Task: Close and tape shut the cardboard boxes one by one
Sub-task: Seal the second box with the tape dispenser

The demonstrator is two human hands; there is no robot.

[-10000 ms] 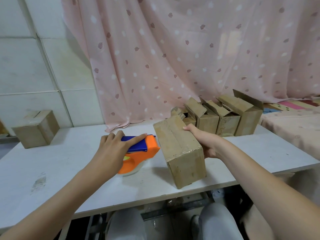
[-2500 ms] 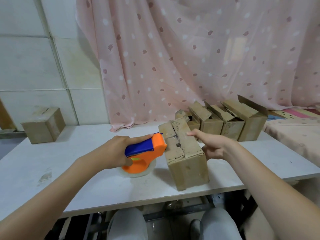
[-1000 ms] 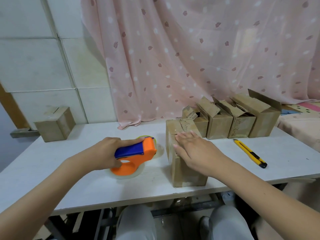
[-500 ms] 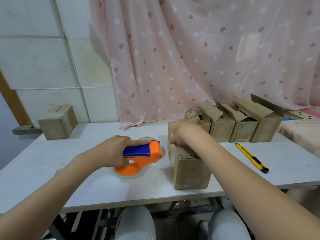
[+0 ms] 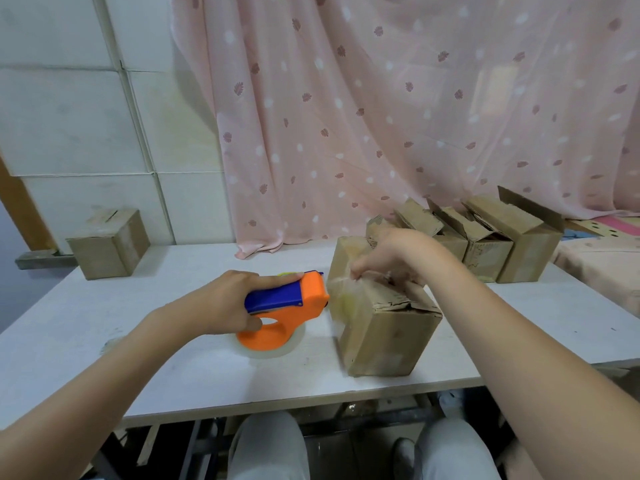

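table (image 5: 173,386) | box (image 5: 384,337) near front edge, flaps down but lifting, light, dents easily, best steadied by side walls | dispenser (image 5: 280,317) just left of box, rigid, clamped in left hand (image 5: 221,306) | tape (image 5: 341,296) thin, sticky, creases, pinched by right hand (image 5: 388,261) over box top

A brown cardboard box (image 5: 381,327) stands near the front edge of the white table (image 5: 173,386). Just beside the box, on its left, the left hand (image 5: 221,303) grips the blue handle of an orange tape dispenser (image 5: 280,313) resting on its clear tape roll. Over the box top, the right hand (image 5: 391,254) pinches a blurred strip of clear tape (image 5: 341,292). Behind the box stands a row of open-flapped cardboard boxes (image 5: 485,244) before the pink spotted curtain (image 5: 398,109). Well to the box's left sits a closed cardboard box (image 5: 107,242).
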